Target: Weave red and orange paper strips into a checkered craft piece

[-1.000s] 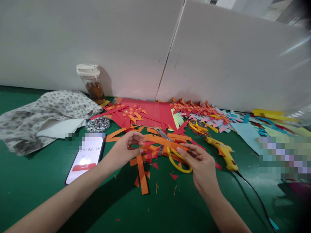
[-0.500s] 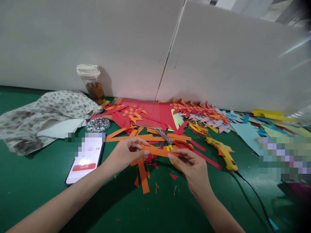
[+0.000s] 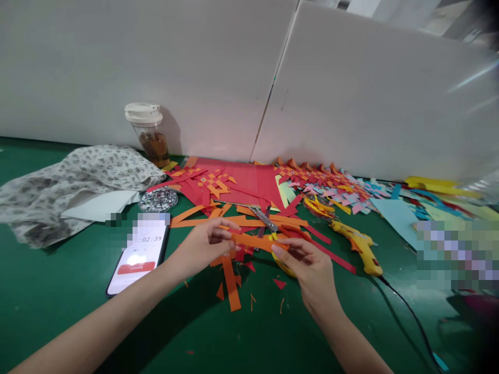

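An orange paper strip [image 3: 254, 242] is stretched level between my two hands, a little above the table. My left hand [image 3: 208, 243] pinches its left end between thumb and fingers. At the other end, my right hand [image 3: 302, 259] grips it the same way, thumb in front. Behind the strip lie scissors [image 3: 267, 220] with grey blades and yellow handles, partly hidden by the strip and my right hand. More orange strips [image 3: 232, 288] and red scraps [image 3: 279, 284] are spread beneath and around my hands.
A yellow glue gun [image 3: 360, 244] with a cord lies right. Woven paper fish [image 3: 214, 179] rest on red sheets [image 3: 245, 182] behind. A phone [image 3: 136, 259], a patterned cloth [image 3: 105, 166] and a lidded cup [image 3: 150, 135] stand left. Coloured paper pieces [image 3: 397, 218] cover the far right.
The strip has tilted slightly, so its face looks narrower. Both hands keep their hold and have barely moved. The phone's timer has advanced from 02:38 to 02:39.
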`<state>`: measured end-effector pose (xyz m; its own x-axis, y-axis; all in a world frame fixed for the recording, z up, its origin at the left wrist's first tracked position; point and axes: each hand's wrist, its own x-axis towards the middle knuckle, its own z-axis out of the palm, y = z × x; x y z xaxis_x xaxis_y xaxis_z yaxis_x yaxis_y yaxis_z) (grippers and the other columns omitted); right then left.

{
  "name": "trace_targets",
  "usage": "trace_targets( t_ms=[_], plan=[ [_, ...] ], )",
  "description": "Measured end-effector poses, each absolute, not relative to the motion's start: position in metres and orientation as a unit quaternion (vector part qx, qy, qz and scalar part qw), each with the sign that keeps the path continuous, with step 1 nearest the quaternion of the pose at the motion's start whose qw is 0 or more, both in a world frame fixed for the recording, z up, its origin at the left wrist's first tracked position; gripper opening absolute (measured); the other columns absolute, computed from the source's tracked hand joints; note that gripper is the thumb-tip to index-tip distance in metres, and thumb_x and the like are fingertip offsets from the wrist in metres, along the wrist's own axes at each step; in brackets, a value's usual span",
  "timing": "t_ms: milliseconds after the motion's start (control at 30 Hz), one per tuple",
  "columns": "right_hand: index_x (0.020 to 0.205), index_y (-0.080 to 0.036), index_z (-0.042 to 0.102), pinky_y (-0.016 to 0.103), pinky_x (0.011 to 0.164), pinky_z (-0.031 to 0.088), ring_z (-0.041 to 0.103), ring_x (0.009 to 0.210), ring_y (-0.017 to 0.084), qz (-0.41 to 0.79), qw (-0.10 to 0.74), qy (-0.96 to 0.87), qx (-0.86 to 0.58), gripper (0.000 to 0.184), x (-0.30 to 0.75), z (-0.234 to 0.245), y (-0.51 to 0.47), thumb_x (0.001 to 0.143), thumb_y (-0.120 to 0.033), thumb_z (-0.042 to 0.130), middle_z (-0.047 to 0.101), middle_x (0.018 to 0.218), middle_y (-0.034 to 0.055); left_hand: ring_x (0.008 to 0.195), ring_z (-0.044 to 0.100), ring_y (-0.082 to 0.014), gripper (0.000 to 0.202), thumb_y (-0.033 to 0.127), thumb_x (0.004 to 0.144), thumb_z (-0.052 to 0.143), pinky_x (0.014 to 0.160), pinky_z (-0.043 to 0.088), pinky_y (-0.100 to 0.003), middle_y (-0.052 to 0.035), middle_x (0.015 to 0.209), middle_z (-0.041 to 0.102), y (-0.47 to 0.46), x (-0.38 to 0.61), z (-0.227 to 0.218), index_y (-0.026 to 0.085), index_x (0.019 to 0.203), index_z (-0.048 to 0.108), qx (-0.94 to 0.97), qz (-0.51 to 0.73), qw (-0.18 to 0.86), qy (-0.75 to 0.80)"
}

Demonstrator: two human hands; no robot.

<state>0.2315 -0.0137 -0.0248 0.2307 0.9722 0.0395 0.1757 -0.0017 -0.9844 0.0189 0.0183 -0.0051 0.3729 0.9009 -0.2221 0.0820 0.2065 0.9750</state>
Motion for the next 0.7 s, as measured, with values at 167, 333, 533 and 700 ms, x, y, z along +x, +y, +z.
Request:
trace_targets(
  t_ms=[167,333,533,700],
  plan=[
    [0.075,-0.022,0.067,0.026,0.062,0.052,0.062,0.065,0.014,0.39,0.506,-0.496,-0.588,0.017,0.23,-0.024,-0.016,0.061,-0.03,0.075,0.068,0.07,-0.0003,0.069,0.059,-0.0145,0.032,0.025,0.065,0.069,0.067,0.045,-0.029,-0.001,0.076,0.062,0.018,0.019,-0.008,0.02,0.094,0.056,0.572,0.349,0.576,0.468],
    [0.072,-0.02,0.066,0.028,0.06,0.051,0.06,0.063,0.015,0.375,0.493,-0.514,-0.594,0.019,0.226,-0.021,-0.017,0.061,-0.032,0.074,0.067,0.069,0.0014,0.064,0.061,-0.0145,0.032,0.027,0.066,0.069,0.062,0.045,-0.027,0.0021,0.066,0.062,0.019,0.016,-0.013,0.021,0.093,0.055,0.574,0.345,0.569,0.476],
    [0.063,-0.019,0.055,0.023,0.049,0.042,0.052,0.054,0.012,0.357,0.487,-0.537,-0.589,0.022,0.225,-0.021,-0.018,0.062,-0.033,0.073,0.055,0.059,-0.0018,0.077,0.067,-0.0187,0.03,0.019,0.071,0.063,0.075,0.05,-0.033,-0.0013,0.081,0.069,0.02,0.017,-0.012,0.022,0.098,0.05,0.561,0.338,0.608,0.449],
    [0.052,-0.019,0.042,0.029,0.068,0.044,0.058,0.078,0.017,0.409,0.481,-0.599,-0.492,0.032,0.222,-0.018,-0.021,0.069,-0.032,0.066,0.062,0.081,0.0048,0.093,0.064,-0.0196,0.023,0.015,0.074,0.057,0.083,0.049,-0.037,-0.0033,0.095,0.068,0.022,0.015,-0.016,0.022,0.094,0.049,0.58,0.363,0.577,0.447]
  ],
)
